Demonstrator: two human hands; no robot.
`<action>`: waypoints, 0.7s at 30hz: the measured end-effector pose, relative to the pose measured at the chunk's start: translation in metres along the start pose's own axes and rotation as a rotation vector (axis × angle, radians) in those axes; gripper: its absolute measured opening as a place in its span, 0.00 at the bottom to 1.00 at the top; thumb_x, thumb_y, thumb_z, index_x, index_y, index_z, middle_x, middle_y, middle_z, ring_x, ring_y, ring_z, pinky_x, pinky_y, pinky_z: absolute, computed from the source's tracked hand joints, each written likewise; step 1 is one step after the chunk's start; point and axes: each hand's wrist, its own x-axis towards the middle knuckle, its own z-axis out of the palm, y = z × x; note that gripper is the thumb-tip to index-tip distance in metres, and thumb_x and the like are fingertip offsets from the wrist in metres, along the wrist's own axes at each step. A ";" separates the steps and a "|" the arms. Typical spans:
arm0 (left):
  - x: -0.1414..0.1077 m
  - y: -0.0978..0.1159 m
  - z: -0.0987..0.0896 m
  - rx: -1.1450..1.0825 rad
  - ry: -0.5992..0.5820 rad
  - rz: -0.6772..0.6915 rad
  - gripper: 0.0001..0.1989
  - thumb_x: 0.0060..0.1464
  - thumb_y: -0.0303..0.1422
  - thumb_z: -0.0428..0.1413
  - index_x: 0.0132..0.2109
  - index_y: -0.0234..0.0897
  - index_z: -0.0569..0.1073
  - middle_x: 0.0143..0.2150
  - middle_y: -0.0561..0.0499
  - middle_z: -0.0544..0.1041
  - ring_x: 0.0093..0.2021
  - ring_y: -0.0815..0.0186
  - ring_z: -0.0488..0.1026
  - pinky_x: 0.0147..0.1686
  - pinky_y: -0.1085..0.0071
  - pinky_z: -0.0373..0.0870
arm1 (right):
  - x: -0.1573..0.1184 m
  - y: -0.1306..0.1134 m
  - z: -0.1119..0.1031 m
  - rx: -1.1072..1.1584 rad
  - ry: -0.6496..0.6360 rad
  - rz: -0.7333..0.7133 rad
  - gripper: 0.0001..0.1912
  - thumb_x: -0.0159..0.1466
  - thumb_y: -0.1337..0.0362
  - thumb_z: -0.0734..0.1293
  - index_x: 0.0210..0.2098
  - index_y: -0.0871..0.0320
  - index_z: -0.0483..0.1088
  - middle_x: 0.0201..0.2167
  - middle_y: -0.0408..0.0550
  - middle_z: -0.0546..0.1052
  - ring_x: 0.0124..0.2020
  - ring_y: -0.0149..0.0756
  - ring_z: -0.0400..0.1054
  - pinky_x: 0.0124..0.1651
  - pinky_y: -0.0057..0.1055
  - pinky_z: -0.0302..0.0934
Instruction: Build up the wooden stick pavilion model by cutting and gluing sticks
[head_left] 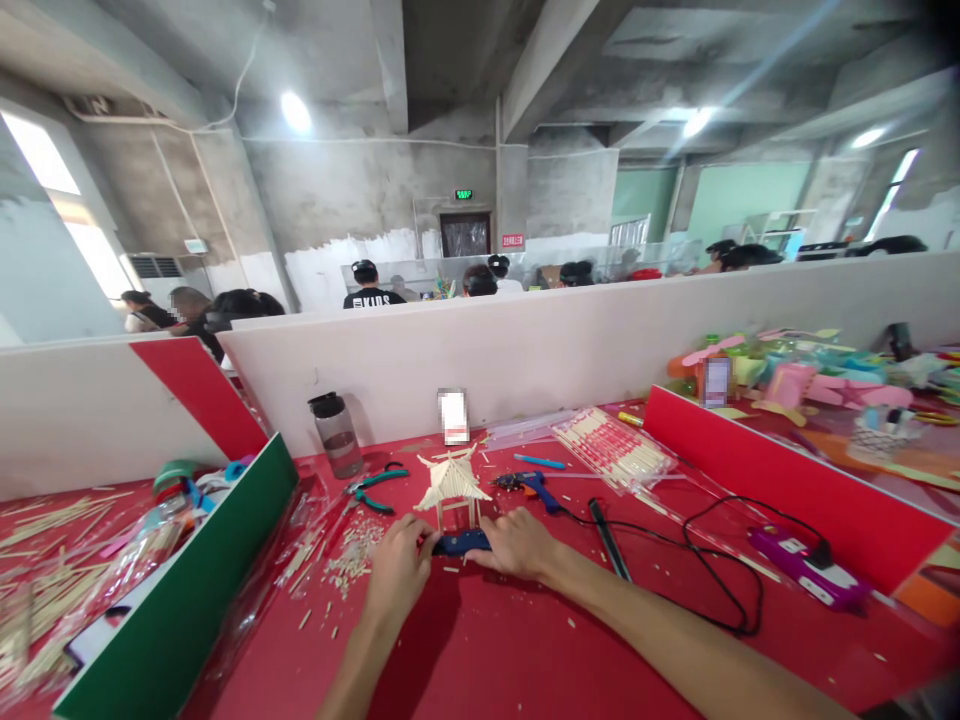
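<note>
Low in front of the small pavilion model [452,482], both hands meet at a dark blue, bar-shaped tool [463,543]. My left hand [401,555] is closed, its thumb and fingers pinched at the tool's left end. Wrapped round the right end is my right hand [517,545]. The model is built of pale wooden sticks, with a flared roof on thin posts; its base is partly hidden behind the tool and fingers. What kind of tool it is cannot be made out.
Green-handled pliers [375,490] and stick offcuts [352,560] lie left. A blue glue gun [529,488], black cutter [609,540], bundled sticks [611,450] and corded purple power strip [806,567] lie right. A bottle [335,435] stands behind. Green [195,590] and red [787,490] dividers flank the table.
</note>
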 end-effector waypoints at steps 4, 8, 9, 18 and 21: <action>0.000 -0.002 -0.001 -0.012 -0.002 -0.003 0.13 0.62 0.34 0.50 0.33 0.37 0.76 0.34 0.45 0.76 0.39 0.55 0.74 0.39 0.65 0.64 | 0.003 -0.001 0.001 0.009 -0.022 -0.009 0.35 0.68 0.38 0.53 0.43 0.64 0.74 0.33 0.61 0.81 0.36 0.51 0.77 0.39 0.36 0.63; 0.001 -0.003 -0.001 -0.079 0.008 -0.006 0.14 0.61 0.35 0.49 0.33 0.37 0.76 0.34 0.44 0.77 0.38 0.56 0.73 0.39 0.65 0.64 | 0.001 0.001 0.003 0.032 -0.015 0.054 0.35 0.68 0.38 0.53 0.43 0.64 0.74 0.34 0.62 0.80 0.37 0.51 0.76 0.41 0.37 0.63; 0.002 -0.004 -0.002 -0.117 0.016 -0.017 0.14 0.61 0.36 0.49 0.33 0.37 0.76 0.33 0.45 0.77 0.36 0.57 0.73 0.38 0.65 0.64 | -0.001 0.002 0.004 0.038 -0.016 0.072 0.35 0.68 0.38 0.53 0.43 0.64 0.74 0.34 0.63 0.80 0.37 0.51 0.76 0.41 0.38 0.63; 0.006 -0.004 -0.009 -0.805 -0.119 -0.182 0.20 0.51 0.49 0.59 0.28 0.35 0.72 0.23 0.54 0.70 0.26 0.68 0.66 0.29 0.73 0.61 | -0.032 0.017 0.012 0.138 0.108 0.122 0.33 0.64 0.40 0.62 0.50 0.65 0.72 0.55 0.65 0.71 0.56 0.57 0.64 0.57 0.47 0.58; 0.003 -0.004 -0.006 -0.921 -0.196 -0.258 0.21 0.50 0.50 0.61 0.30 0.34 0.73 0.24 0.54 0.71 0.26 0.70 0.66 0.29 0.75 0.61 | -0.040 0.019 0.020 0.145 0.111 0.166 0.34 0.64 0.40 0.62 0.53 0.65 0.70 0.56 0.66 0.70 0.56 0.58 0.63 0.59 0.49 0.56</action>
